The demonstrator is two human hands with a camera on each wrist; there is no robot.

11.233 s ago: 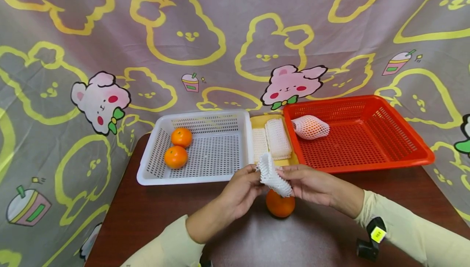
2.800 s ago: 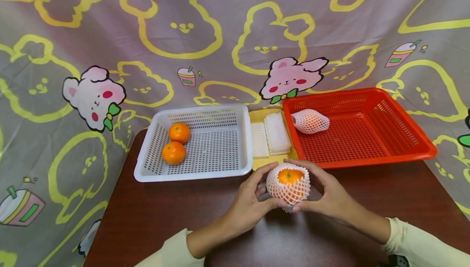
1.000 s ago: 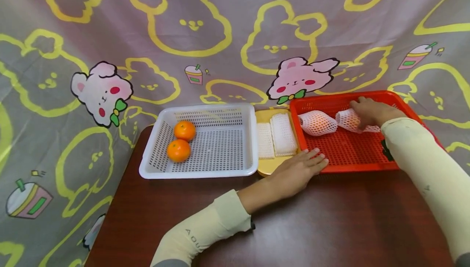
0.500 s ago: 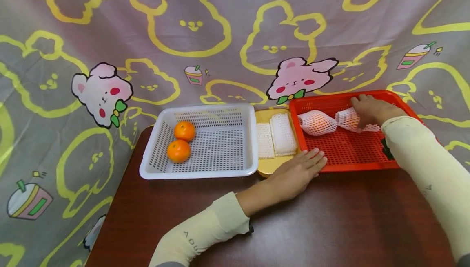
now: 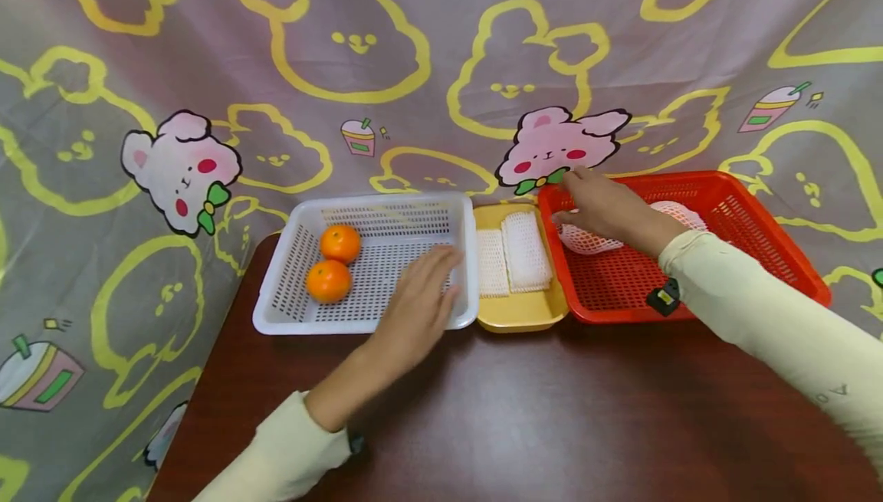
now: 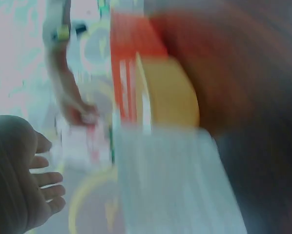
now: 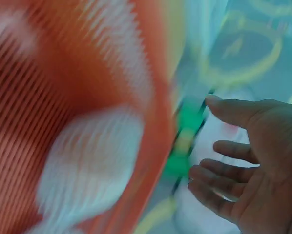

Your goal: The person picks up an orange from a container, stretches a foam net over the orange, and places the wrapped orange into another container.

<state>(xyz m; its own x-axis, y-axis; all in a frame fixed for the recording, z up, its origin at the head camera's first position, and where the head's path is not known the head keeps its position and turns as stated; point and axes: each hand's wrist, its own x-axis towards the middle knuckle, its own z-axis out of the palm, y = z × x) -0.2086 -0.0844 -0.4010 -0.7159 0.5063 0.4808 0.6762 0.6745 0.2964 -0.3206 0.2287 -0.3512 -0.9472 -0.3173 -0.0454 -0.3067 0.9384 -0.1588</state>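
Observation:
My left hand (image 5: 417,306) reaches over the right front of the white basket (image 5: 366,327), fingers extended and holding nothing. In the left wrist view its fingers (image 6: 48,179) are spread apart. My right hand (image 5: 602,207) hovers over the left rim of the red basket (image 5: 621,316), and its palm holds nothing in the right wrist view. Beneath it, partly covered, lies one net-wrapped orange (image 5: 586,241). A second net-wrapped orange (image 5: 679,214) sits farther right, half hidden by my forearm. Two bare oranges (image 5: 328,281) lie at the left side of the white basket.
Between the baskets stands a yellow tray (image 5: 520,322) with white foam fruit nets (image 5: 526,251) stacked in it. All three containers stand along the back of the dark brown table (image 5: 510,410). A patterned cloth (image 5: 428,50) hangs behind. Both wrist views are blurred.
Earlier both hands pulled a foam net over an orange, and my right hand then set it in the red basket. Now it has let go; both hands have swung left, the left leaving the red rim.

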